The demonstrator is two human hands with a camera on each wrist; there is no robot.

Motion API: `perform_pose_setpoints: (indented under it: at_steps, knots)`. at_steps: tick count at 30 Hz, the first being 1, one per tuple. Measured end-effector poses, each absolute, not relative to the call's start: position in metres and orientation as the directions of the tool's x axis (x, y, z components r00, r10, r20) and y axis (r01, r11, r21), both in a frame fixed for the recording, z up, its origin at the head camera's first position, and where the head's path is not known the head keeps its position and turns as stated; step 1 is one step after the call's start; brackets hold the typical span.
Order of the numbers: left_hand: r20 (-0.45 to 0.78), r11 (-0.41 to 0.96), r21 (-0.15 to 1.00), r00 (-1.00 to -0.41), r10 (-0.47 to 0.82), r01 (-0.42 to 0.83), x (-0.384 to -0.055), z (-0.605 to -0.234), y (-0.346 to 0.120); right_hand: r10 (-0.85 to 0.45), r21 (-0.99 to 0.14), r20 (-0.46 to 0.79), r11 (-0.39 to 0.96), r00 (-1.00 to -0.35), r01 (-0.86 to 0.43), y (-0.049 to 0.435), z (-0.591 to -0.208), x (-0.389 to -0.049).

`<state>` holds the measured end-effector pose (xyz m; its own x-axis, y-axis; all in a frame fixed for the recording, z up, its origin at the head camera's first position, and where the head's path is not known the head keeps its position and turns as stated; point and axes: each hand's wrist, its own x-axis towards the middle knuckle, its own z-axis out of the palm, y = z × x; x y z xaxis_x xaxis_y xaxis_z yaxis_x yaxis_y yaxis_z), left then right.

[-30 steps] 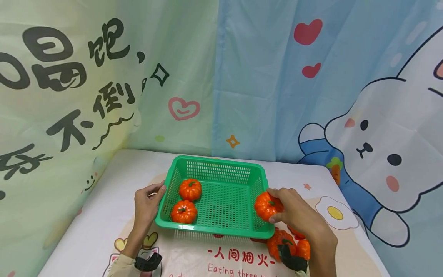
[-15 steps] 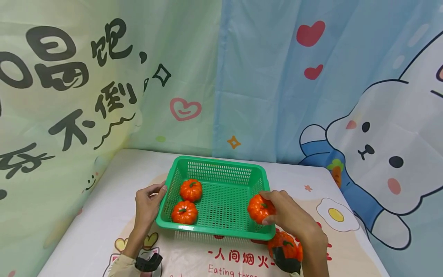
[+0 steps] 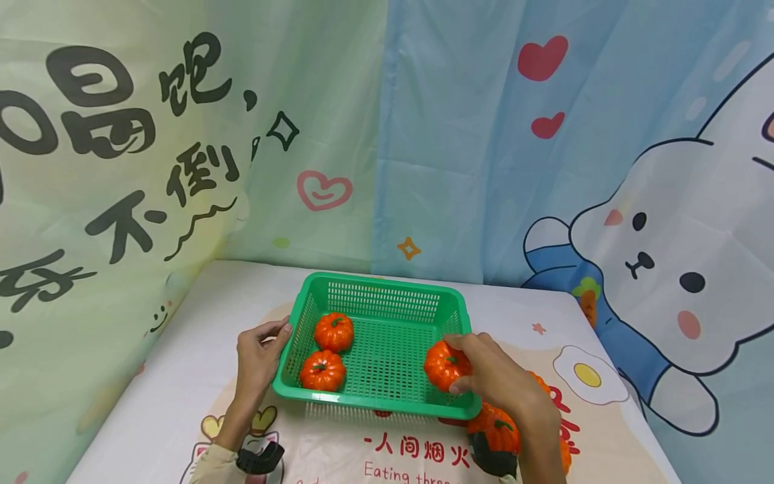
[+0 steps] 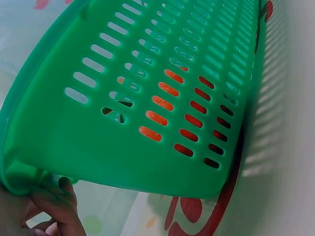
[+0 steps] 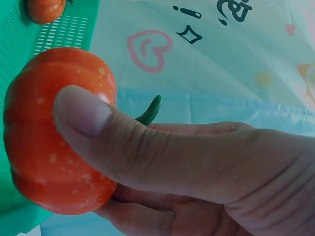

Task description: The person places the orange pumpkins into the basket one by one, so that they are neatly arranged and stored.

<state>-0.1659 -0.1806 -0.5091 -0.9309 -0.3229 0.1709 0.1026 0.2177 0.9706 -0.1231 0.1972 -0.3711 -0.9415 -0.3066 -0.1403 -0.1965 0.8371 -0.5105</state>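
A green plastic basket [image 3: 381,403] with perforated walls stands on the table. At its left end my left hand [image 3: 260,353] holds the rim, and the left wrist view shows the fingers [image 4: 56,206] curled under the edge. My right hand [image 3: 496,373] grips a small orange toy pumpkin [image 3: 446,366] with a green stem at the basket's right end. Seen from the right wrist, the thumb [image 5: 83,113] presses the side of this pumpkin. Whether it touches the basket floor, I cannot tell. Inside on the left lie two more pumpkins, one behind [image 3: 334,332] and one in front [image 3: 323,371].
Outside the basket's front right corner lies another orange pumpkin [image 3: 496,430], with further orange pieces [image 3: 565,457] partly hidden by the right forearm. A printed cloth [image 3: 417,450] covers the table. Patterned curtains [image 3: 435,168] hang behind and at the left.
My right hand has moved left with the pumpkin, from the basket's right rim to inside its outline. The left hand and the basket stay where they were.
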Motion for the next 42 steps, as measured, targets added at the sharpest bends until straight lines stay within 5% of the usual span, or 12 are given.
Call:
perform_pose_setpoints:
  at_steps: [42]
  knots:
    - [0.179,0.227,0.968,-0.933,-0.311,0.11,-0.167,-0.511,-0.181,-0.403,-0.556,-0.074,0.776,-0.912,-0.298,0.164,-0.411,-0.13]
